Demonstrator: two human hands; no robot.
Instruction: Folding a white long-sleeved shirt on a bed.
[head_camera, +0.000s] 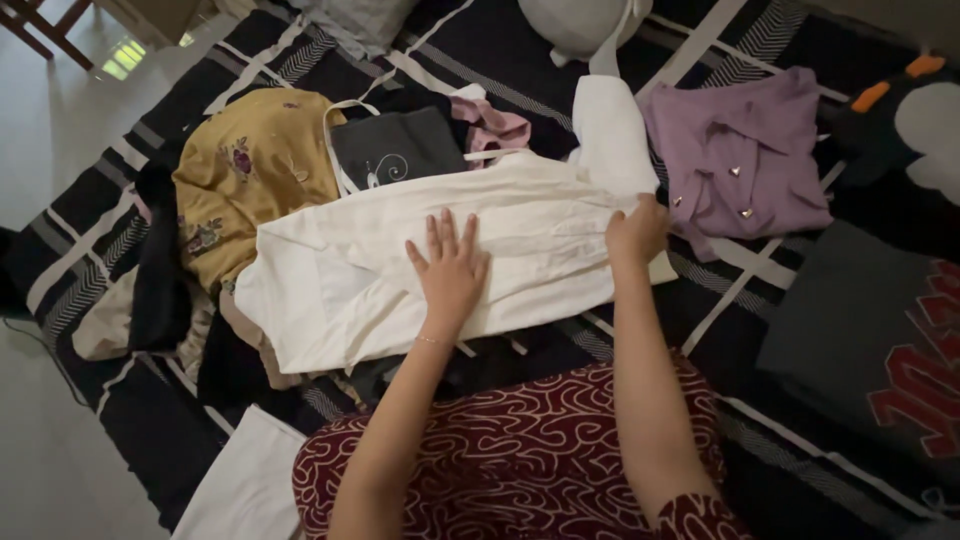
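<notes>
I see no packages, labels, signs or screens here. The nearest to one is the red printed lettering on the dark grey shirt (870, 350) lying at about four o'clock on the bed: big blocky red shapes with pale edges, cut off by the frame.

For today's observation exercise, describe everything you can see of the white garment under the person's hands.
The white garment looks like thin woven cloth, partly folded into a long, creased band lying flat across the dark striped bedcover. One sleeve stretches up and away. The left hand presses flat on its middle, fingers spread; the right hand pinches its right edge. Its left end overlaps a mustard embroidered top.
</notes>
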